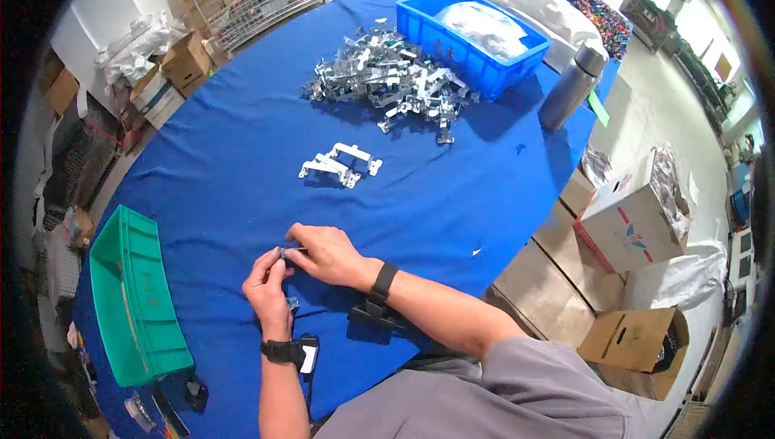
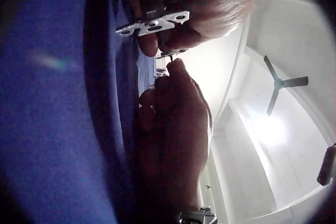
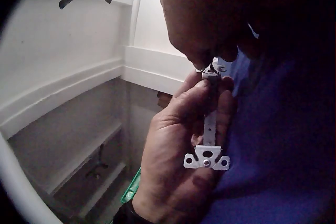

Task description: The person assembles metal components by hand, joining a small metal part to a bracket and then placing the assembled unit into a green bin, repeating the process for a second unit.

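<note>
In the head view my left hand (image 1: 270,287) is low over the blue cloth, gripping a slim metal bracket. The right wrist view shows this bracket (image 3: 208,158) lying along the left palm, its wide end with holes toward the wrist and its narrow end between thumb and fingers. That wide end also shows in the left wrist view as a flat plate (image 2: 154,24). My right hand (image 1: 329,255) meets the left fingertips and pinches a small thin piece at the bracket's narrow end; cannot tell what it is. Ahead lie several loose white brackets (image 1: 343,164).
A big pile of metal and clear parts (image 1: 387,75) lies farther back, beside a blue crate (image 1: 484,63) holding a plastic bag. A steel bottle (image 1: 571,88) stands at the right edge. The green bin (image 1: 153,310) is at left. Cardboard boxes (image 1: 634,225) sit off the table.
</note>
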A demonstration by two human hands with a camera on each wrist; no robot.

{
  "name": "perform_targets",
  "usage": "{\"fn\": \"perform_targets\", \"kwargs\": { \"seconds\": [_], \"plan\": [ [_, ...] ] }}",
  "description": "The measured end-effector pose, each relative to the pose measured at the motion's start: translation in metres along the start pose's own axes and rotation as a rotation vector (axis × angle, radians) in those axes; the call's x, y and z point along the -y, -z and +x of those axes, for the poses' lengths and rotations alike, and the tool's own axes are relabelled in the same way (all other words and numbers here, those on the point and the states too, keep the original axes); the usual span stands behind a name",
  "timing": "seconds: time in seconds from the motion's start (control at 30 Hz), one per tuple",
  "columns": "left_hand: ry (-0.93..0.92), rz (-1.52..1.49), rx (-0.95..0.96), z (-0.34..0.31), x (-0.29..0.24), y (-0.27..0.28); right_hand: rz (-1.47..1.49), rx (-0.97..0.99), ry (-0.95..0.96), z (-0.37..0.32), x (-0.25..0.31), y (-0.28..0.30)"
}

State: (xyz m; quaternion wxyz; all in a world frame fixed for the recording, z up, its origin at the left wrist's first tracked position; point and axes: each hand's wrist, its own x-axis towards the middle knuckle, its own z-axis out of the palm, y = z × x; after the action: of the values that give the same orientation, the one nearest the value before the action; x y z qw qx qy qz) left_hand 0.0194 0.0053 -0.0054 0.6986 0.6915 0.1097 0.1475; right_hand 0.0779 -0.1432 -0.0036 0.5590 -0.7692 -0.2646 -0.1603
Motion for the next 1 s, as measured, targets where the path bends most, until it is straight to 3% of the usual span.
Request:
{"fn": "perform_targets", "kwargs": {
  "seconds": [0.17,0.47,0.83,1.0],
  "plan": [
    [-0.025,0.006,0.030,-0.001,-0.002,0.002,-0.120,0.183,-0.088,-0.001,-0.003,0.001],
    [-0.061,-0.025,-0.101,-0.001,-0.005,0.000,-0.139,0.153,-0.120,0.004,0.003,0.003],
    [0.018,-0.163,-0.114,0.001,-0.002,0.002,0.026,0.144,-0.103,0.006,0.007,0.009],
    [-0.044,-0.070,-0.039,-0.001,0.000,0.001,0.069,0.143,-0.072,0.004,0.010,0.011]
  ]
}}
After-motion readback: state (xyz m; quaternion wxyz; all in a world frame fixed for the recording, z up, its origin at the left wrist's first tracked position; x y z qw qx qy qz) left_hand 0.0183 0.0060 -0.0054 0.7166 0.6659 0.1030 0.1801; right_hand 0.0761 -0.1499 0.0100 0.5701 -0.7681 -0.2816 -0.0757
